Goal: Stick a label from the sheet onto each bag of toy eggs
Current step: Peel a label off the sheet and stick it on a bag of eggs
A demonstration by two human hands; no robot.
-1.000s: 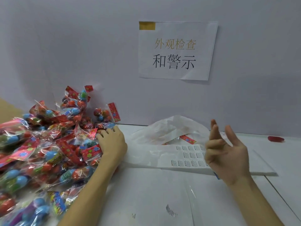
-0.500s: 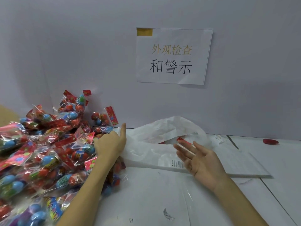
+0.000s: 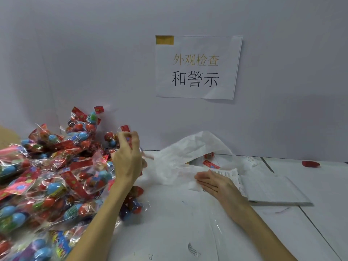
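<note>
White table (image 3: 310, 232): left hand (image 3: 128, 159) grips bag (image 3: 116, 140); right hand (image 3: 216, 182) flat on label sheet (image 3: 235, 178).

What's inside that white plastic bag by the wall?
Through the opening of the white plastic bag two red-topped bags of toy eggs show. Anything deeper is covered by the plastic and cannot be seen.

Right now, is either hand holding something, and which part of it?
The left hand pinches a bag of toy eggs by its red top edge. The right hand holds nothing; it lies flat on the label sheet.

Head view, angled down (close), facing wall (image 3: 94, 53)
</note>
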